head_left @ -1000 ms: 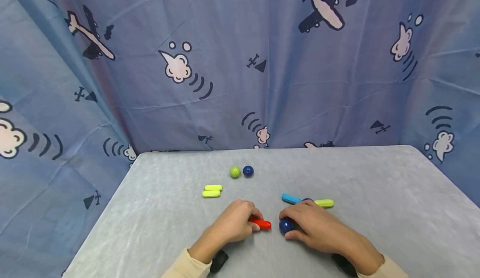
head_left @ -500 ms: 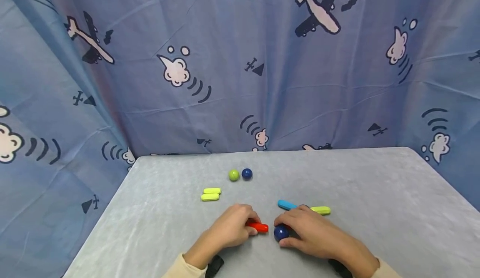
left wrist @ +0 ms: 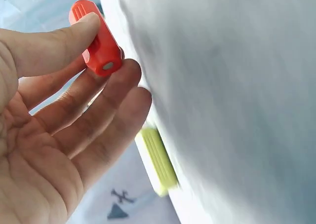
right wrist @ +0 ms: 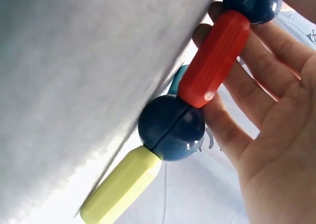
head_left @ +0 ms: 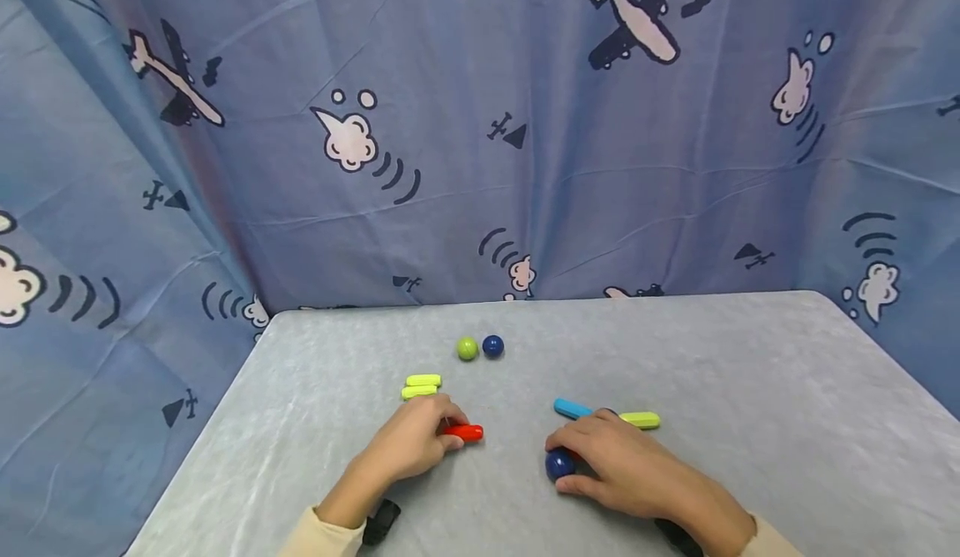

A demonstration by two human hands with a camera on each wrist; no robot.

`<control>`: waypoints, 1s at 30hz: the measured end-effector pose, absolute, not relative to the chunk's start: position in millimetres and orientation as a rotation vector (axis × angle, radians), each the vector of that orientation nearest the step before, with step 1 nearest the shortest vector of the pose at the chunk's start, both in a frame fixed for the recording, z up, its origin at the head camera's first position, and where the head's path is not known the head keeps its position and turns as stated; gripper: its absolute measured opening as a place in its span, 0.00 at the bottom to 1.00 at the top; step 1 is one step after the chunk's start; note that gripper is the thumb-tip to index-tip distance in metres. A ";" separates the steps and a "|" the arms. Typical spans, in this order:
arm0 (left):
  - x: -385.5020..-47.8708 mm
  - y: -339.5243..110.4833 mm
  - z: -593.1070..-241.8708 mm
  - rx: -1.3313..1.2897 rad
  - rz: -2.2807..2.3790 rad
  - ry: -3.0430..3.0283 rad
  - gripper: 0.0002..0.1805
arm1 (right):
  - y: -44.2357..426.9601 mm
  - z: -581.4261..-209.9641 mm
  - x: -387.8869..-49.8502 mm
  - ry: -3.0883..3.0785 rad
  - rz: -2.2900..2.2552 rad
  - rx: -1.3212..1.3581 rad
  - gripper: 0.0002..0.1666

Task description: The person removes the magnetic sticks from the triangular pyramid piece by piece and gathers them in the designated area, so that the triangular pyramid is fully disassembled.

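In the head view my left hand (head_left: 408, 440) is left of centre, over the table, pinching a red magnetic rod (left wrist: 98, 41) between thumb and fingers. A grey metallic spot shows on the rod's end. My right hand (head_left: 622, 467) holds a dark blue ball (head_left: 559, 464), its thumb at one side and fingers at the other. The right wrist view shows a second red rod (right wrist: 215, 58) running from that ball to another dark blue ball (right wrist: 171, 128). A yellow-green rod (right wrist: 121, 187) and a blue rod (head_left: 572, 408) meet this second ball, which my hand mostly hides in the head view.
Two yellow-green rods (head_left: 423, 381) lie side by side just beyond my left hand. Farther back, a green ball (head_left: 467, 348) and a dark blue ball (head_left: 492, 346) sit close together. A patterned blue curtain (head_left: 450, 123) hangs behind the grey table (head_left: 712, 357).
My left hand has moved left and slightly away from me with the red rod, widening the gap to my right hand. The right hand and its joined pieces stay nearly in place.
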State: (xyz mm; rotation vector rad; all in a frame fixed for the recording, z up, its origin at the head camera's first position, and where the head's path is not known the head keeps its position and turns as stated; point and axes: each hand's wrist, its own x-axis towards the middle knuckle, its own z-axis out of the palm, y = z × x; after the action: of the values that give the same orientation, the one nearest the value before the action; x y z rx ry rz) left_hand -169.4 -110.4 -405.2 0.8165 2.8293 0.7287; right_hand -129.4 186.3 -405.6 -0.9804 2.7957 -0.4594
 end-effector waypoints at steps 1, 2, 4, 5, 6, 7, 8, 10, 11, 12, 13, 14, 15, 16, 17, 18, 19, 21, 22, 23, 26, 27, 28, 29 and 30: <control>-170.9 -115.1 -405.0 0.797 0.728 2.844 0.08 | 185.8 -405.7 -129.3 2.796 -0.458 -0.986 0.23; -172.4 -119.7 -405.3 0.778 0.723 2.861 0.08 | 185.2 -405.7 -129.2 2.795 -0.455 -0.989 0.23; -174.9 -128.6 -404.9 0.715 0.696 2.890 0.08 | 183.9 -405.7 -128.9 2.793 -0.449 -0.995 0.23; -176.2 -132.4 -404.6 0.683 0.681 2.910 0.08 | 183.4 -405.8 -128.8 2.793 -0.446 -0.995 0.22; -177.2 -135.3 -404.6 0.640 0.669 2.926 0.09 | 183.2 -406.0 -128.5 2.794 -0.442 -0.998 0.22; -178.0 -138.0 -404.7 0.605 0.658 2.944 0.10 | 183.3 -406.4 -128.0 2.793 -0.441 -1.000 0.22; -178.7 -140.3 -405.1 0.585 0.648 2.961 0.10 | 183.4 -406.8 -127.4 2.791 -0.439 -1.000 0.22; -179.5 -143.7 -405.2 0.547 0.633 2.990 0.11 | 183.3 -407.9 -126.2 2.788 -0.435 -1.001 0.22; -180.0 -145.0 -405.4 0.539 0.627 3.008 0.11 | 183.1 -408.3 -125.8 2.786 -0.434 -1.001 0.22; -180.4 -146.2 -405.6 0.531 0.626 3.019 0.10 | 182.8 -408.7 -125.6 2.783 -0.433 -0.997 0.23; -181.1 -147.7 -405.7 0.540 0.625 3.032 0.10 | 182.4 -408.9 -125.5 2.780 -0.434 -0.992 0.23; -181.8 -148.9 -405.6 0.542 0.624 3.039 0.09 | 181.9 -409.0 -125.5 2.780 -0.430 -0.986 0.23; -182.8 -150.1 -405.7 0.536 0.622 3.042 0.09 | 181.5 -409.0 -125.6 2.782 -0.427 -0.980 0.24; -184.1 -151.1 -406.5 0.536 0.622 3.050 0.09 | 181.3 -409.0 -125.7 2.787 -0.424 -0.978 0.23; -185.1 -152.0 -406.8 0.529 0.621 3.047 0.09 | 181.5 -409.1 -125.6 2.796 -0.421 -0.981 0.23; -186.1 -152.9 -407.4 0.522 0.617 3.044 0.09 | 181.8 -409.0 -125.4 2.803 -0.419 -0.982 0.23; -187.0 -153.8 -408.1 0.511 0.614 3.037 0.09 | 182.1 -409.1 -125.2 2.811 -0.416 -0.990 0.22; -188.4 -155.1 -409.2 0.492 0.602 3.026 0.10 | 182.5 -409.2 -125.0 2.823 -0.412 -1.005 0.22; -189.1 -155.6 -409.6 0.486 0.595 3.021 0.11 | 182.7 -409.2 -124.9 2.825 -0.409 -1.011 0.22; -189.6 -155.9 -409.6 0.481 0.591 3.016 0.11 | 182.9 -409.1 -125.0 2.825 -0.407 -1.011 0.22; -191.2 -155.9 -409.5 0.485 0.586 3.019 0.12 | 183.1 -408.9 -125.7 2.826 -0.400 -1.006 0.22; -191.6 -155.7 -409.1 0.490 0.589 3.021 0.12 | 183.2 -408.8 -126.0 2.825 -0.398 -1.001 0.22; -191.4 -156.0 -409.0 0.487 0.597 3.022 0.13 | 182.9 -408.9 -126.1 2.824 -0.396 -0.997 0.22; -191.2 -156.4 -409.1 0.488 0.601 3.026 0.13 | 182.7 -409.1 -126.2 2.822 -0.396 -0.993 0.22; -191.1 -156.9 -409.4 0.486 0.604 3.029 0.13 | 182.5 -409.4 -126.2 2.821 -0.395 -0.991 0.22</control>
State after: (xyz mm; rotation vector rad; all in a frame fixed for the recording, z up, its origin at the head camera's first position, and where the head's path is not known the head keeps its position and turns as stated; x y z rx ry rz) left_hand -191.1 -156.9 -409.4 0.4858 3.0291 0.6038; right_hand -126.2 182.5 -409.4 -0.9911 2.8211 -0.3954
